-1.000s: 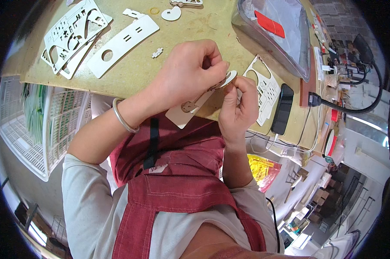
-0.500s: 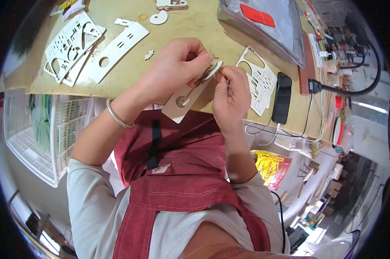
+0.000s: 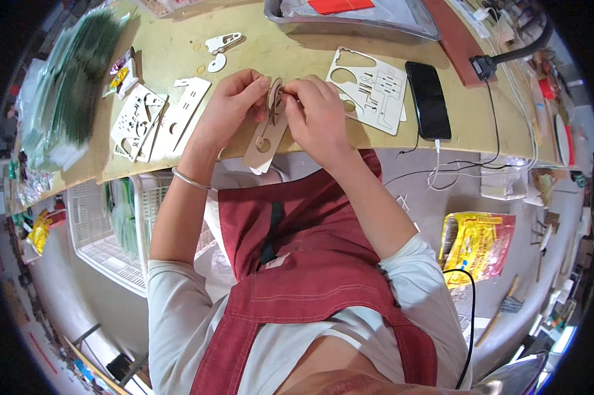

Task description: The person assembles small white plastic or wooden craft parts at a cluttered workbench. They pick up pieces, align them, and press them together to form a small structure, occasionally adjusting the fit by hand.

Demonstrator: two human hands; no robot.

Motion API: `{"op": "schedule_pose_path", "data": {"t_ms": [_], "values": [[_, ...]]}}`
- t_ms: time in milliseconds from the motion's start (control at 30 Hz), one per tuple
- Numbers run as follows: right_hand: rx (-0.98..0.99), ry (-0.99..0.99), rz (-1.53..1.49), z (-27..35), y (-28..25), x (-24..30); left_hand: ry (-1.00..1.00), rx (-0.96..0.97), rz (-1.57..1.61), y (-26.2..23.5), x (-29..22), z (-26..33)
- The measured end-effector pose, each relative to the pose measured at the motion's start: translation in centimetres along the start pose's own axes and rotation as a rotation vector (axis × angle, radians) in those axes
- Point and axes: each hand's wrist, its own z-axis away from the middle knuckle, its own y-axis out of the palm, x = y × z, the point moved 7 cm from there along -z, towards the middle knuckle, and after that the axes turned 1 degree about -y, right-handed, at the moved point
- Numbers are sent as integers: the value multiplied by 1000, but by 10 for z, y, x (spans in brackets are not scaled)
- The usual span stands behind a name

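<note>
My left hand (image 3: pixel 232 108) and my right hand (image 3: pixel 318 118) meet over the table's near edge, both closed on a small pale wooden assembly. Its curved, disc-like part (image 3: pixel 274 99) stands edge-on between my fingertips. Below it hangs a flat wooden strip (image 3: pixel 252 155) with a round hole, slanting toward my lap. My left thumb and fingers pinch the left side of the assembly, and those of my right hand grip its right side. Fingers hide exactly where the parts join. Two loose wooden pieces, one long (image 3: pixel 224 42) and one rounded (image 3: pixel 216 64), lie beyond my hands.
Cut-out wooden sheets (image 3: pixel 190 108) lie left, and another cut-out sheet (image 3: pixel 392 118) lies right. Beside that is a black phone (image 3: pixel 428 102) with a cable. A grey tray (image 3: pixel 349 27) stands at the back. Stacked clear-green bags (image 3: pixel 70 85) are far left; a white crate (image 3: pixel 103 247) sits below.
The view has shifted, bringing more of the table's left side in. The curved part has turned from slanted to nearly upright, edge-on. Both hands keep their hold.
</note>
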Motion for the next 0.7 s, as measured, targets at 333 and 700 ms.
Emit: {"op": "schedule_pose_path", "data": {"t_ms": [333,700], "values": [[-57,0,-84,3,-1,-4,-34,-62,161,-2,10,-1],[-79,-35,-82,5,1,-5,154,-335,-37,6,0,14]]}}
